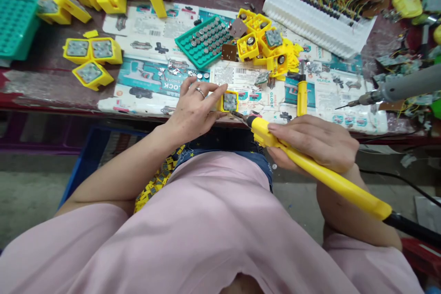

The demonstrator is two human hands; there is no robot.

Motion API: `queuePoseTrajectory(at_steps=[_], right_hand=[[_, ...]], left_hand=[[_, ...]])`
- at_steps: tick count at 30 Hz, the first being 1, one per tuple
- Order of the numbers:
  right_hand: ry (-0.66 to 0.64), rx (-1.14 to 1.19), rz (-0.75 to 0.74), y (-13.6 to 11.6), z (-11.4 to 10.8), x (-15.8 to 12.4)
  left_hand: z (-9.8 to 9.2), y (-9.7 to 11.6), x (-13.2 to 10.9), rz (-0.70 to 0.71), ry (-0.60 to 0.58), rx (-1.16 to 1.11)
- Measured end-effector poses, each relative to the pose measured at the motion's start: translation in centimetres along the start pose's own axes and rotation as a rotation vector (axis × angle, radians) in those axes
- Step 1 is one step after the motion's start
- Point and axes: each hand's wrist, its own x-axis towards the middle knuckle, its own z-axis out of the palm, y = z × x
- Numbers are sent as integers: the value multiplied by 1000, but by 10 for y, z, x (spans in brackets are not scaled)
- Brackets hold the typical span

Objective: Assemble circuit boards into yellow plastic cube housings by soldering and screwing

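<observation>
1. Left hand [195,112], fingers bent, pinches a small square yellow plastic case [230,101] near frame centre.
2. Right hand [315,140] is closed around a slanting yellow plastic tool [354,189], tip at the case.

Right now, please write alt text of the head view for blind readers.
A right hand holds a yellow tool, its tip at a small yellow block held by the left hand. Beyond, a green tray holds metal discs.
</observation>
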Motion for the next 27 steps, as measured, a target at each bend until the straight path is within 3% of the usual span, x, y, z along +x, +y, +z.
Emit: queuePoseTrajectory(at_steps=[17, 27], right_hand=[[-149, 6, -60, 3, -10, 5], [-138, 24, -46, 5, -11, 2]], left_hand=[[0, 0, 1, 24, 14, 43], [-3, -3, 1, 57, -13, 43]])
